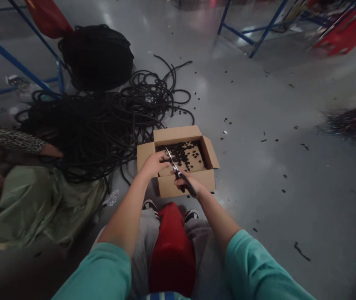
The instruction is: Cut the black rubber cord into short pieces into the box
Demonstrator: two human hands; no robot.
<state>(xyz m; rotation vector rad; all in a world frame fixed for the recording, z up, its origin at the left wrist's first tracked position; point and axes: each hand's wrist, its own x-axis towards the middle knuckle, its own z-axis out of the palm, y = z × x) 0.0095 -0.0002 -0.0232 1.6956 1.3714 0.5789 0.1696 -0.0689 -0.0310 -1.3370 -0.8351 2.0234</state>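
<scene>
My right hand (193, 183) grips a pair of scissors (184, 183) by its black handles, above the near flap of an open cardboard box (178, 134). The silver blades point up and left, slightly apart, beside the fingers of my left hand (155, 163). That hand is closed in a pinch over the box's left side; a dark bit shows at its fingertips, too small to name. Many short black pieces (182, 155) lie scattered over the bottom of the box.
Left of the box spreads a tangled heap of black cord (103, 121), with a large black coil (98, 56) behind. Another person's hand (52, 151) touches the heap, near a green plastic sheet (40, 200). Blue metal frames (237, 33) stand farther back. Black scraps dot the grey floor (259, 108).
</scene>
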